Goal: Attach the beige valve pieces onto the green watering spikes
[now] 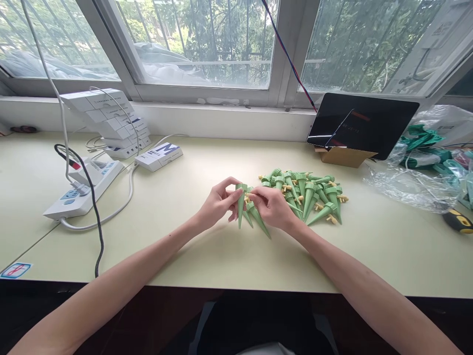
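Near the middle of the table, my left hand (221, 201) is closed on a green spike (241, 209), which hangs point down from its fingertips. Close beside it on the right, my right hand (272, 204) pinches a small yellow piece (247, 197) by the spike's upper part. Two more green spikes, one of them a long spike (260, 222), show between and below the hands. A heap of green spikes (309, 195) with small yellow pieces lies just right of my right hand.
On the left are a white power strip (88, 190) with cables, stacked white boxes (114, 121) and a separate box (159, 157). Behind the heap, a black tablet (360, 123) leans on a cardboard stand (345, 156). Clear plastic bags (414, 185) and a yellow-black tool (458, 220) lie right.
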Available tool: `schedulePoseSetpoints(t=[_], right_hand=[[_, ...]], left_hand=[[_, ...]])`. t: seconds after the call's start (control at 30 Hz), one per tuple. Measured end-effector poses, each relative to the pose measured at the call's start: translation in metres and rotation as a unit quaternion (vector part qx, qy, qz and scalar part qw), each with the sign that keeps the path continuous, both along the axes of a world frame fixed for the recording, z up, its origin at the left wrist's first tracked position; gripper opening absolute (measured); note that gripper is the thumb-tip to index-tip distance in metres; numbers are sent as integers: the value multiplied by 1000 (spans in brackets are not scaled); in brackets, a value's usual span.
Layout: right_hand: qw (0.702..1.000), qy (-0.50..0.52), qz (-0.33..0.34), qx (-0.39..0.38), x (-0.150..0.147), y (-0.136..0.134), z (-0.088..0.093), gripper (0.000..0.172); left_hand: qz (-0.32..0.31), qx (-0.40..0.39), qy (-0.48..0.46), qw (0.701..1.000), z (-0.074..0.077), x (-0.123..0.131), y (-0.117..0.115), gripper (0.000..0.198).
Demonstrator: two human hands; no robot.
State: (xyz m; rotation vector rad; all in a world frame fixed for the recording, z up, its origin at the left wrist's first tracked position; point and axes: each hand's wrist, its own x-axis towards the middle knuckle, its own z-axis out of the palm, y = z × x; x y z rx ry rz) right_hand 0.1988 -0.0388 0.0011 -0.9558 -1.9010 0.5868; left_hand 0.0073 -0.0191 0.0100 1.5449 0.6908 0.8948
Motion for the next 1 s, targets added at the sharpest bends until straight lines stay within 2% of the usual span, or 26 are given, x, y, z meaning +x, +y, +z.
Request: schedulePoseSetpoints(t=[0.07,0.13,0.33,0.43,0.5,0.67,0.73,1.0], right_hand=[[1000,-6,2,5,0,0,0,26],[1000,-7,3,6,0,0,0,26],[1000,4,5,-6,1,0,1,26],[1000,9,7,-14,1,-1,2,26],[1000,7,5,-14,0,-1,2,26],[1000,-7,2,8,0,0,0,27],[1000,-10,3,16,1,1,0,26],[1000,-4,7,-3,1,0,2,26]], left_hand=[[-16,-35,-10,999,0,-1,2,25],[-22,-36,-12,999,-1,-1,3,24],[22,79,8,997,-4,0,-1,22],[34,102,12,994,-4,0,-2,23],[21,82,5,996,-3,0,-1,23],[-30,-24,-14,999,0,-1,2,25],[-34,-38,-17,999,0,-1,2,25],[29,101,13,994,-3,1,-1,24]])
